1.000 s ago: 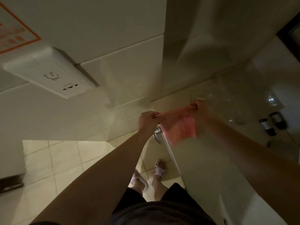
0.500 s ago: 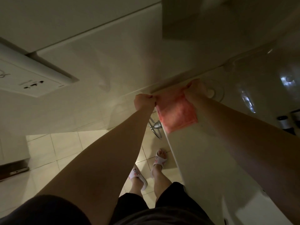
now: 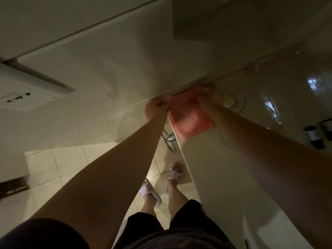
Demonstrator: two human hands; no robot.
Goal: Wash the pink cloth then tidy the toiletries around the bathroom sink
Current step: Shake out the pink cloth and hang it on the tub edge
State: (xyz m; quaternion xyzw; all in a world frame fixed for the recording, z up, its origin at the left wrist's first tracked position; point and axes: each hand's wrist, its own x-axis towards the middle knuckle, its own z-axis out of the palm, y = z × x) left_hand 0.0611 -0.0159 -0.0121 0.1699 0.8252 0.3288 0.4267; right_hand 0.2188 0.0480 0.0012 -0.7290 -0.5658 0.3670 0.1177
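Head view, dim light, looking straight down. Both arms stretched forward to the far left corner of the counter, where it meets the tiled wall. Left hand pinching the left top corner of the pink cloth, fingers curled tight on it. Right hand pinching the right top corner, likewise clenched on the fabric. Cloth spread flat between the two hands, lying on the counter's left edge with its lower corner reaching that edge. Just right of the cloth, a round white drain cap in the sink basin. Two dark bottles near the counter's right side, well apart from the cloth. Metal towel ring below the counter's left edge. White wall socket box at far left. Feet in white slippers on the tiled floor.
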